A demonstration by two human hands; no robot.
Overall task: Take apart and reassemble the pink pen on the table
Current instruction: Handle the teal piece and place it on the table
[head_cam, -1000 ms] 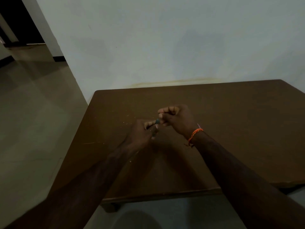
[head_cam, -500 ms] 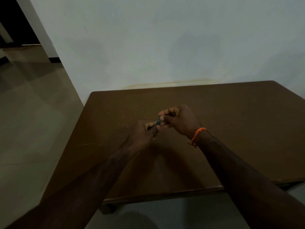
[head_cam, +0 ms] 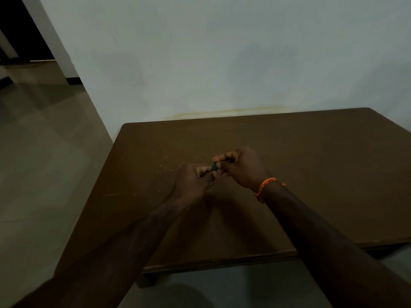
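Both my hands meet above the middle of the brown table (head_cam: 311, 174). My left hand (head_cam: 191, 183) and my right hand (head_cam: 240, 167) are closed around the pen (head_cam: 214, 166), of which only a small dark teal bit shows between the fingertips. The rest of the pen is hidden inside my fists, and its pink colour cannot be made out in the dim light. An orange thread band (head_cam: 265, 185) circles my right wrist.
The table stands against a pale wall (head_cam: 222, 63). Small light specks (head_cam: 169, 161) are scattered on the tabletop left of my hands. Tiled floor (head_cam: 44, 163) lies to the left, with a dark doorway (head_cam: 20, 30) at the far upper left.
My hands have stayed together on the pen, fingers shifting slightly. The view has drifted a little.
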